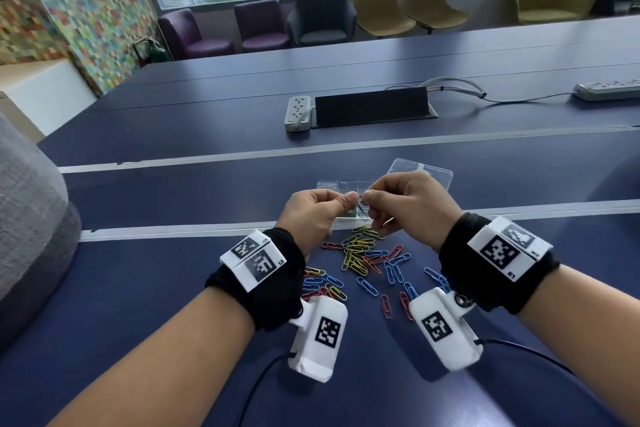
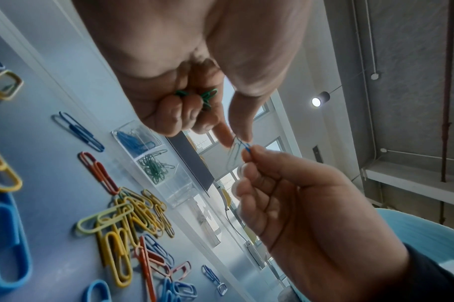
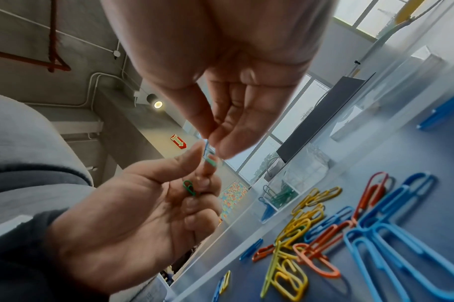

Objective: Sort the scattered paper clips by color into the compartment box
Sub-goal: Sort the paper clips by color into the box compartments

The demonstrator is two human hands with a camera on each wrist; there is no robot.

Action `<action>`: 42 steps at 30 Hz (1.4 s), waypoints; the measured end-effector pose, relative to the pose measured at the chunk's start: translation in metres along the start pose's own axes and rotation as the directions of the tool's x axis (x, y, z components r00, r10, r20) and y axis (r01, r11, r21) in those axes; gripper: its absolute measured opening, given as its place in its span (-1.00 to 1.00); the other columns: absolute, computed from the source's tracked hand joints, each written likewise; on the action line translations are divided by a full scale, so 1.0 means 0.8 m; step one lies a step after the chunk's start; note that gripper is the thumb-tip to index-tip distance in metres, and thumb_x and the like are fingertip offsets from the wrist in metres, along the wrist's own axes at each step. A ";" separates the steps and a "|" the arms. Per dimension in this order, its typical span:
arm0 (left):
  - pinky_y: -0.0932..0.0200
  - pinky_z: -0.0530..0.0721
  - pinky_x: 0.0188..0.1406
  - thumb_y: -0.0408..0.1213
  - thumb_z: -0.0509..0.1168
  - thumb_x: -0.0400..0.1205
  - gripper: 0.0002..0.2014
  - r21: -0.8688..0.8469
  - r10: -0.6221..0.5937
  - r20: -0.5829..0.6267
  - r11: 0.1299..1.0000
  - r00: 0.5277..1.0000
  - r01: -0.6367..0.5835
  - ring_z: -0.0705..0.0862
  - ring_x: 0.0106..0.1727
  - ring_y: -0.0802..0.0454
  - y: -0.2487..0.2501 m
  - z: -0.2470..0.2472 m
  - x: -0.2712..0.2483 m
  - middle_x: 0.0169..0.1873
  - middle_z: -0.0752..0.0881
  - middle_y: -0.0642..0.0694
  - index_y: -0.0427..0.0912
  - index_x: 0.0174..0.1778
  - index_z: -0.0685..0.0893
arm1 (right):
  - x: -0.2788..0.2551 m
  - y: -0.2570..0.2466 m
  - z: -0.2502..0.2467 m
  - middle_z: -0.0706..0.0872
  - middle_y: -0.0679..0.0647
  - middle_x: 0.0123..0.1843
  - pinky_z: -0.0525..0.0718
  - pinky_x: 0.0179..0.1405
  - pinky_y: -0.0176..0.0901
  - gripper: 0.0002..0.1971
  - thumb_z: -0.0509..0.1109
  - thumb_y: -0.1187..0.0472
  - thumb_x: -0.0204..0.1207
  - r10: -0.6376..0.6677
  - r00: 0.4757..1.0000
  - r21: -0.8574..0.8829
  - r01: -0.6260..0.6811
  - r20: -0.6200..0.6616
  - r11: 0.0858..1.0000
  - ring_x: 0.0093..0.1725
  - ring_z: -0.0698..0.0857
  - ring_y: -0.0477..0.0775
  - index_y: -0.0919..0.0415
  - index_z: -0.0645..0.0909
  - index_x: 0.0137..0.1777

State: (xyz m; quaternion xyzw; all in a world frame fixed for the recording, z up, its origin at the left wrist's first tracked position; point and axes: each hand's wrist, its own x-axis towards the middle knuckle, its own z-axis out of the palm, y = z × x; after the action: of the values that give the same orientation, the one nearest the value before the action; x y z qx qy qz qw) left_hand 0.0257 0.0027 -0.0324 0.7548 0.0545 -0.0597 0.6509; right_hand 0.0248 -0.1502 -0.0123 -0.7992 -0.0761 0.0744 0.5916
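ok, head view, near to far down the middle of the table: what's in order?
scattered paper clips → both hands, left hand and right hand, pinching linked clips → compartment box → black cable hatch

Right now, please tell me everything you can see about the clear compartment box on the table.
The compartment box is clear plastic, rectangular, with thin walls dividing it into cells. It rests flat on the blue table, beyond the loose clips; its lid is off or folded back, I cannot tell which. One cell holds blue clips, the next green clips, another looks empty. In the head view both hands work in front of it and hide part of it. No hand touches it.
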 end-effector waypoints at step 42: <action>0.38 0.19 -0.76 -0.41 0.27 0.62 -0.83 -0.356 -0.041 0.009 0.934 0.999 0.041 0.23 -0.73 0.21 0.002 -0.011 0.002 -0.72 0.38 0.08 -0.28 -0.31 0.57 | -0.005 0.002 0.007 0.72 -0.02 -0.38 0.69 -0.34 -0.21 -0.86 0.32 0.33 0.56 -0.338 0.938 -0.464 0.333 0.076 0.821 -0.39 0.74 0.05 0.10 0.64 -0.15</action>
State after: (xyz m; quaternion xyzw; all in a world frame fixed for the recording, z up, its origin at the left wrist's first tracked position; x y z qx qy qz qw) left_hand 0.0275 0.0109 -0.0297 0.6232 0.0799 -0.0628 0.7754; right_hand 0.0199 -0.1466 -0.0152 -0.8928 -0.2282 -0.0551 0.3843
